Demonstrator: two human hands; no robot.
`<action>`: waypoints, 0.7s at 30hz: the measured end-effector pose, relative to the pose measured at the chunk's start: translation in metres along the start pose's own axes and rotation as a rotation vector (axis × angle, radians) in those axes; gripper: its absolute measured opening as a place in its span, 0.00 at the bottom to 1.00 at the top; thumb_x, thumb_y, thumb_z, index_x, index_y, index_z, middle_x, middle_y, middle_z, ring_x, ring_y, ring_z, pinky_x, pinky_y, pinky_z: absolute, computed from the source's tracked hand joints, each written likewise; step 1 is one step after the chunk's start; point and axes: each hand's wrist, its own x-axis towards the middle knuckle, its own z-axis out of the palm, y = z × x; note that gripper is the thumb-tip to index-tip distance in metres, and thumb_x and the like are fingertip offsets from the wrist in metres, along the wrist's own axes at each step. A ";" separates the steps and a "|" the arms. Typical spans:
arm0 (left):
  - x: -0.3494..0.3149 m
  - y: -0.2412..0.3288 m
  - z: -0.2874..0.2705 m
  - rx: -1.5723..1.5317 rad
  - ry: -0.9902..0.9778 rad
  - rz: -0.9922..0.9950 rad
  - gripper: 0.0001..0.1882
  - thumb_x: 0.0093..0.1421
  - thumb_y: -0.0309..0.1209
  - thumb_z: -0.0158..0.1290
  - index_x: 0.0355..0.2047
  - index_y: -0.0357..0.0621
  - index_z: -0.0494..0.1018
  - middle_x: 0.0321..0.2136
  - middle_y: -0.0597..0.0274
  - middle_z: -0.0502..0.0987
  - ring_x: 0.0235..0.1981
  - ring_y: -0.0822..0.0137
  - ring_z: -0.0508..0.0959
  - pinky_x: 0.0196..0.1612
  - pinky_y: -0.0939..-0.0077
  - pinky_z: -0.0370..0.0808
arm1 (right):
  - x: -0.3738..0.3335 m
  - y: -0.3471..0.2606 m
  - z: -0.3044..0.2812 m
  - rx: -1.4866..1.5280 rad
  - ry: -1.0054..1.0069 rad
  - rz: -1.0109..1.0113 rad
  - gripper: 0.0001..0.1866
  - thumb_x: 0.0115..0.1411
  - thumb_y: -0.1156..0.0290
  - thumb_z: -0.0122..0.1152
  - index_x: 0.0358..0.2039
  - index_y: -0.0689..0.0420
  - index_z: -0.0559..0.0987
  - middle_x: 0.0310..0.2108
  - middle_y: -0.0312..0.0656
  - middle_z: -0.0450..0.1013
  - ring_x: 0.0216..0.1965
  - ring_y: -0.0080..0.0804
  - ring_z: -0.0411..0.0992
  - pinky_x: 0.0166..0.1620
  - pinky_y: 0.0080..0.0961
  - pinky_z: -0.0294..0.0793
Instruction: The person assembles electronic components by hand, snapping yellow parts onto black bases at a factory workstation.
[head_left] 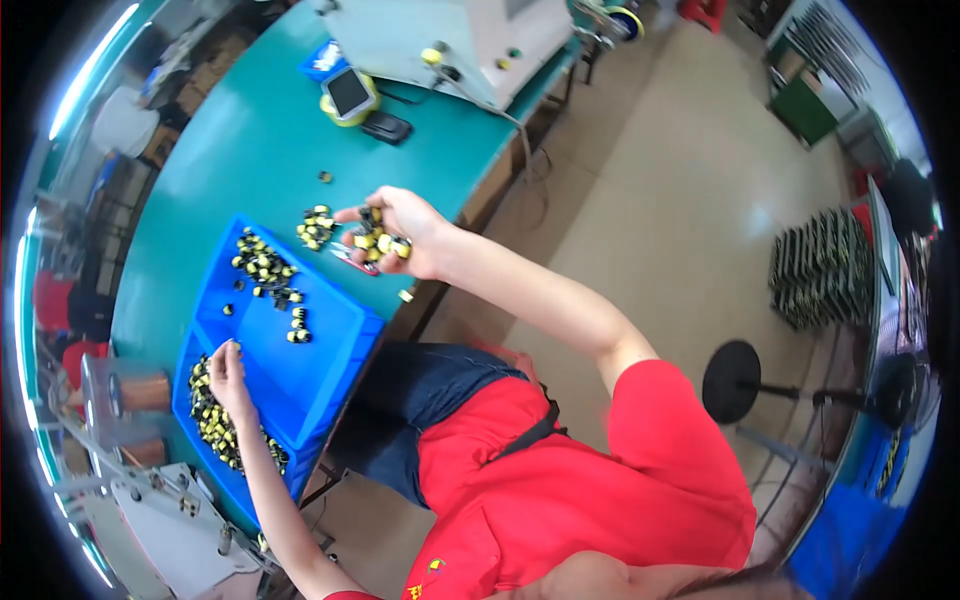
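Note:
My right hand (412, 235) is turned palm up above the green table's edge. Cupped in it are several small black-and-yellow transformer-like parts (375, 240). Next to its fingertips a small pile of the same parts (317, 228) lies on the table, and red-handled tweezers (352, 260) lie partly under the hand. Over the near compartment of the blue divided tray (335, 345), my left hand (229, 382) has its fingers pinched together; what they hold is too small to make out. Many such parts (220, 425) fill that compartment, and a looser group (262, 262) lies in the far one.
On the green table (230, 140) stand a yellow device with a grey screen (348, 95), a black object (386, 127) and a large white machine (450, 50). Copper wire spools (140, 393) are at the left. A round black stool (732, 383) and stacked racks (820, 268) stand right.

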 end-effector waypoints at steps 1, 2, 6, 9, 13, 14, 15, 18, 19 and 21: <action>-0.003 0.002 0.002 0.016 -0.010 -0.006 0.11 0.59 0.34 0.53 0.37 0.40 0.74 0.28 0.69 0.73 0.27 0.81 0.68 0.28 0.88 0.63 | 0.005 0.002 0.001 -0.008 0.003 0.034 0.22 0.60 0.59 0.31 0.49 0.57 0.66 0.32 0.42 0.67 0.25 0.30 0.69 0.11 0.12 0.58; -0.007 0.004 0.002 0.054 -0.004 0.032 0.11 0.59 0.33 0.53 0.37 0.40 0.74 0.28 0.69 0.74 0.28 0.81 0.68 0.29 0.87 0.64 | 0.012 0.005 0.004 -0.011 -0.024 0.060 0.22 0.60 0.59 0.32 0.49 0.57 0.66 0.32 0.42 0.67 0.25 0.30 0.69 0.11 0.12 0.58; -0.015 0.013 0.013 0.161 0.019 0.111 0.10 0.57 0.32 0.54 0.36 0.39 0.74 0.27 0.69 0.73 0.29 0.80 0.69 0.33 0.86 0.66 | 0.039 0.012 0.011 -0.071 -0.061 0.130 0.22 0.60 0.60 0.33 0.49 0.55 0.67 0.32 0.39 0.68 0.26 0.29 0.69 0.10 0.11 0.59; -0.020 0.017 0.011 0.231 0.021 0.076 0.10 0.57 0.31 0.54 0.36 0.38 0.74 0.28 0.69 0.74 0.30 0.79 0.71 0.34 0.86 0.67 | 0.053 0.015 0.030 -0.115 -0.065 0.183 0.22 0.61 0.59 0.33 0.51 0.52 0.67 0.32 0.38 0.68 0.27 0.27 0.69 0.11 0.10 0.59; -0.021 0.020 0.013 0.180 0.063 0.050 0.10 0.55 0.29 0.56 0.37 0.39 0.74 0.27 0.69 0.73 0.29 0.79 0.70 0.35 0.86 0.68 | 0.087 0.024 0.041 -0.124 -0.143 0.253 0.23 0.63 0.56 0.30 0.51 0.53 0.66 0.32 0.40 0.70 0.25 0.27 0.69 0.12 0.11 0.59; -0.022 0.020 0.010 0.148 0.064 0.023 0.10 0.54 0.29 0.57 0.36 0.40 0.73 0.27 0.69 0.73 0.30 0.79 0.69 0.36 0.85 0.68 | 0.091 0.027 0.048 -0.105 -0.159 0.276 0.23 0.63 0.56 0.32 0.50 0.54 0.67 0.32 0.39 0.71 0.24 0.27 0.70 0.12 0.11 0.59; -0.021 0.020 0.008 0.174 0.071 0.039 0.12 0.52 0.28 0.59 0.36 0.40 0.73 0.28 0.68 0.73 0.30 0.79 0.69 0.36 0.84 0.68 | 0.095 0.028 0.056 -0.141 -0.163 0.284 0.22 0.62 0.57 0.33 0.48 0.55 0.68 0.30 0.38 0.71 0.24 0.27 0.70 0.12 0.11 0.60; -0.020 0.027 0.010 0.142 0.107 0.046 0.15 0.47 0.25 0.61 0.35 0.41 0.70 0.29 0.68 0.70 0.28 0.77 0.68 0.35 0.82 0.68 | 0.107 0.034 0.065 -0.154 -0.174 0.311 0.21 0.60 0.58 0.35 0.46 0.57 0.68 0.29 0.38 0.71 0.25 0.28 0.71 0.11 0.12 0.59; -0.020 0.026 0.009 0.164 0.116 0.068 0.14 0.47 0.25 0.61 0.34 0.41 0.69 0.29 0.68 0.70 0.28 0.77 0.68 0.35 0.82 0.68 | 0.111 0.035 0.067 -0.146 -0.183 0.329 0.20 0.60 0.58 0.36 0.45 0.57 0.68 0.28 0.38 0.71 0.25 0.28 0.71 0.11 0.13 0.59; -0.017 0.023 0.009 0.203 0.116 0.136 0.14 0.47 0.26 0.62 0.32 0.42 0.69 0.30 0.68 0.70 0.28 0.77 0.69 0.34 0.82 0.68 | 0.116 0.037 0.072 -0.163 -0.141 0.321 0.18 0.61 0.59 0.38 0.44 0.59 0.67 0.29 0.39 0.69 0.26 0.31 0.69 0.10 0.11 0.60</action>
